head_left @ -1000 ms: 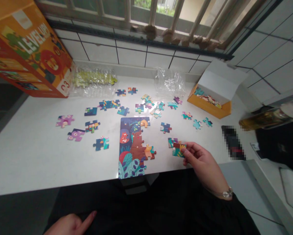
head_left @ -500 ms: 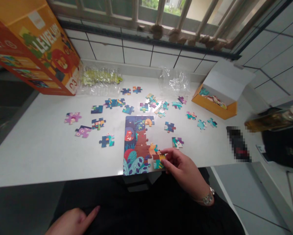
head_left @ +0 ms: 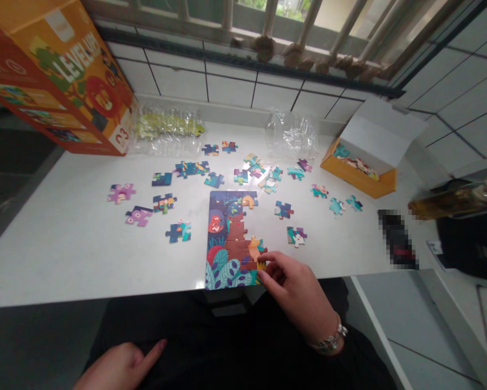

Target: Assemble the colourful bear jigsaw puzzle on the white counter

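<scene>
The right hand [head_left: 292, 292] is pinching a puzzle piece [head_left: 261, 265] between its fingertips, pressing it flat on the counter [head_left: 64, 260] against the lower right edge of the part-built puzzle [head_left: 227, 238]; the left hand [head_left: 117, 368] is resting below the counter, holding nothing.

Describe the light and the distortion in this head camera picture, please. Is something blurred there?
In the head view, glare whitens the table near the middle pieces; the window bars lean from wide-angle bending; a dark object at right is pixelated, so it cannot be recognised.
</scene>
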The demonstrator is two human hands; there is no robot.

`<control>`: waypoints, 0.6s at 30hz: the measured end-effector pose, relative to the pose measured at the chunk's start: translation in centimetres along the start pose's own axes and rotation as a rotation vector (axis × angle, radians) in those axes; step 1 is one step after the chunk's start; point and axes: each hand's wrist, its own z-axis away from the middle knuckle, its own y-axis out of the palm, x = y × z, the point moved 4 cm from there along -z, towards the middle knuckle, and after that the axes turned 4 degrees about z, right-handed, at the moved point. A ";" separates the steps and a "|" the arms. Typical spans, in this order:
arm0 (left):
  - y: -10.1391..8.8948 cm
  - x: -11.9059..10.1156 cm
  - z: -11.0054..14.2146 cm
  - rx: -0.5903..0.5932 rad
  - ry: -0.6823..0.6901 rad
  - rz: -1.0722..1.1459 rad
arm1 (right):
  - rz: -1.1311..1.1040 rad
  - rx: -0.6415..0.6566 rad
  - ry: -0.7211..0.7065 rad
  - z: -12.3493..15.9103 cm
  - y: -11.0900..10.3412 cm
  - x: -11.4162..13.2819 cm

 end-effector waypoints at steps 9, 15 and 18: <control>-0.2 -0.7 0.3 -0.001 -0.030 -0.016 | 0.219 -0.131 -0.096 0.5 0.8 0.7; -0.1 -0.7 0.4 -0.001 -0.040 -0.022 | 0.262 -0.098 -0.147 0.9 0.8 1.1; 0.2 -0.3 0.1 0.011 -0.029 -0.003 | 0.268 -0.045 -0.229 1.4 1.0 1.3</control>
